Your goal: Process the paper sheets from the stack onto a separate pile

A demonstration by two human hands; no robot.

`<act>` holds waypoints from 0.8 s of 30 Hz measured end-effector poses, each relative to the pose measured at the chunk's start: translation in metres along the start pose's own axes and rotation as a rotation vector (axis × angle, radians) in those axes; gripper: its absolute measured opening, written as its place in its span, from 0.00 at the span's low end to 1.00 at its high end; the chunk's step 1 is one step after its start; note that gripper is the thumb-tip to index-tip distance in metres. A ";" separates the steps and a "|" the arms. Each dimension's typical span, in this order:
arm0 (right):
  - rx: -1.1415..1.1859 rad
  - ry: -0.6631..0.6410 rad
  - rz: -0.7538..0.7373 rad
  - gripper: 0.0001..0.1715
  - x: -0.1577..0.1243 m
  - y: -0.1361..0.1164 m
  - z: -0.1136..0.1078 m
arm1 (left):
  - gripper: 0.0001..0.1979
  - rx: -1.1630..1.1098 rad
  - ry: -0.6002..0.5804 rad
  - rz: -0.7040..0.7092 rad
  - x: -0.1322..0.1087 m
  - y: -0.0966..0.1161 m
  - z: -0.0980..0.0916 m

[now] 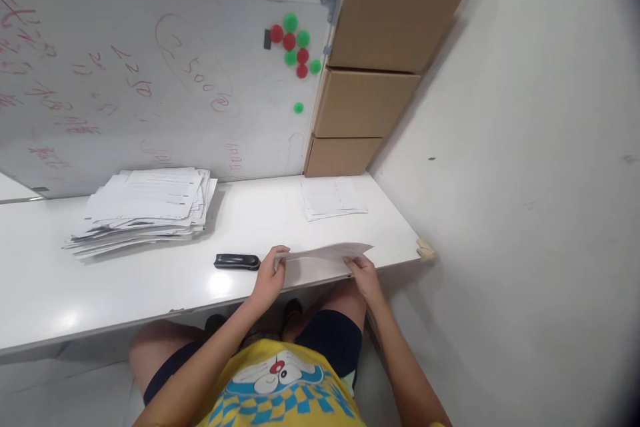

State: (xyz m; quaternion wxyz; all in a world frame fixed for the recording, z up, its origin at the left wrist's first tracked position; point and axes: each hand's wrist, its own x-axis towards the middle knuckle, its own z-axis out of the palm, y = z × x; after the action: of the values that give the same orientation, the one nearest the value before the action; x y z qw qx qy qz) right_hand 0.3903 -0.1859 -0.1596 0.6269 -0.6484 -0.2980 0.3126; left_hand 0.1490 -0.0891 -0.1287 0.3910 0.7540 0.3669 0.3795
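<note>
Between my two hands a thin sheaf of white paper (323,253) is held up over the table's front edge, seen nearly edge-on; how many sheets it has I cannot tell. My left hand (271,275) pinches its left end. At the other end, my right hand (363,272) grips it near the lower edge, thumb and fingers closed. A black stapler (237,261) lies on the table just left of my left hand. Farther back on the right rests a small, flat pile of papers (334,198).
A tall, uneven stack of printed papers (150,197) stands on the white table (125,287) at left. Behind leans a whiteboard (200,127) with red writing and several round magnets (291,22). Stacked cardboard boxes (367,104) stand beside the right wall (525,180).
</note>
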 end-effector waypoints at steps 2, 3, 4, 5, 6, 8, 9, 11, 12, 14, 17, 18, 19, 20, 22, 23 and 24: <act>0.004 -0.042 0.046 0.27 -0.005 -0.002 -0.005 | 0.11 0.033 0.042 -0.013 -0.011 0.004 -0.013; 0.008 -0.088 0.075 0.27 -0.008 -0.003 -0.007 | 0.12 0.072 0.079 -0.002 -0.016 0.005 -0.023; 0.015 -0.143 0.110 0.27 -0.012 -0.004 -0.008 | 0.13 0.133 0.108 0.033 -0.021 0.005 -0.035; 0.025 -0.199 0.149 0.27 -0.016 -0.004 -0.008 | 0.15 0.219 0.110 0.087 -0.024 0.004 -0.047; 0.036 -0.248 0.189 0.27 -0.019 -0.005 -0.007 | 0.16 0.329 0.073 0.153 -0.025 0.002 -0.060; 0.052 -0.306 0.258 0.28 -0.026 -0.005 0.000 | 0.18 0.574 -0.089 0.257 -0.020 -0.007 -0.081; 0.055 -0.325 0.288 0.28 -0.029 -0.004 0.005 | 0.20 0.685 -0.181 0.275 -0.015 -0.013 -0.089; 0.060 -0.355 0.333 0.27 -0.034 -0.003 0.013 | 0.19 0.852 -0.303 0.243 -0.004 -0.026 -0.098; 0.063 -0.369 0.351 0.27 -0.037 -0.002 0.016 | 0.17 0.904 -0.326 0.223 0.001 -0.033 -0.099; 0.069 -0.390 0.369 0.27 -0.042 0.000 0.019 | 0.12 0.969 -0.336 0.203 0.008 -0.045 -0.099; 0.078 -0.390 0.362 0.26 -0.049 0.001 0.018 | 0.09 1.007 -0.299 0.208 0.010 -0.057 -0.095; 0.082 -0.381 0.360 0.26 -0.050 0.001 0.017 | 0.09 1.011 -0.286 0.215 0.010 -0.059 -0.094; 0.086 -0.368 0.360 0.26 -0.051 0.002 0.015 | 0.10 1.012 -0.275 0.224 0.010 -0.061 -0.094; 0.091 -0.353 0.364 0.26 -0.052 0.002 0.014 | 0.10 1.013 -0.269 0.234 0.010 -0.063 -0.094; 0.102 -0.316 0.373 0.28 -0.051 0.001 0.011 | 0.10 1.012 -0.265 0.256 0.009 -0.066 -0.094; 0.107 -0.300 0.376 0.28 -0.049 0.001 0.010 | 0.10 1.009 -0.264 0.265 0.009 -0.067 -0.095; 0.112 -0.287 0.376 0.28 -0.047 0.001 0.009 | 0.10 1.004 -0.262 0.271 0.009 -0.069 -0.095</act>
State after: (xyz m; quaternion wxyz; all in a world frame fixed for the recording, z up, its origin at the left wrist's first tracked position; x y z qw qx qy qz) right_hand 0.3535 -0.2171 -0.1589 0.5437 -0.6057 -0.2405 0.5288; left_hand 0.0539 -0.0224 -0.1471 -0.0275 0.9299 0.3508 0.1069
